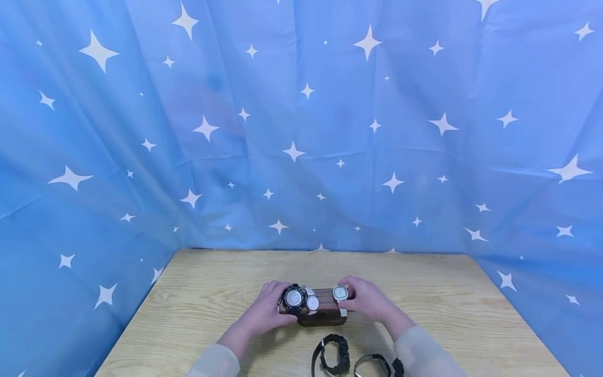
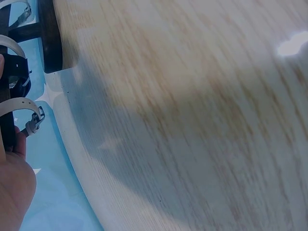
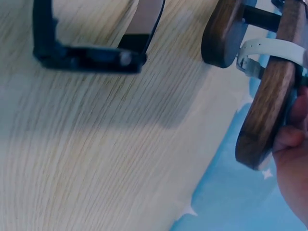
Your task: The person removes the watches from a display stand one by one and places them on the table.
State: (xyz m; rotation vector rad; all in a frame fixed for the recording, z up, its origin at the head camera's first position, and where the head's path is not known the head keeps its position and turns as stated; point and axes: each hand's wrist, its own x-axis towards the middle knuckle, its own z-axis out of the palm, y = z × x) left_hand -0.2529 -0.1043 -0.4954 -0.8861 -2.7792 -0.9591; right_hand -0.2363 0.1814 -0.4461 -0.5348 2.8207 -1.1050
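A person's two bare hands met at a dark wooden watch stand [image 1: 326, 299], which stood on a pale wood-grain bench [image 1: 212, 283]. The left hand [image 1: 264, 309] had its grip clamped on the stand's left end, thumb in front and fingers behind, right beside a chunky black watch [image 1: 294, 297] with a round face. Next along the bar sat a round white watch [image 1: 313, 303]; then came a bare stretch of wood. Near the right end, a square white watch [image 1: 340, 293] wrapped the bar, and the right hand [image 1: 369, 298] had its grip pinched on it by the sides of the face. In the left wrist view, a pale strap [image 2: 21, 105] with a metal buckle circled the bar closest to the left hand. In front of the stand, a black watch with an open strap [image 1: 343, 355] lay on the bench, and a dark band [image 1: 382, 362] lay near the right sleeve [image 1: 424, 351]. Behind hung a blue curtain [image 1: 292, 104] with white stars.
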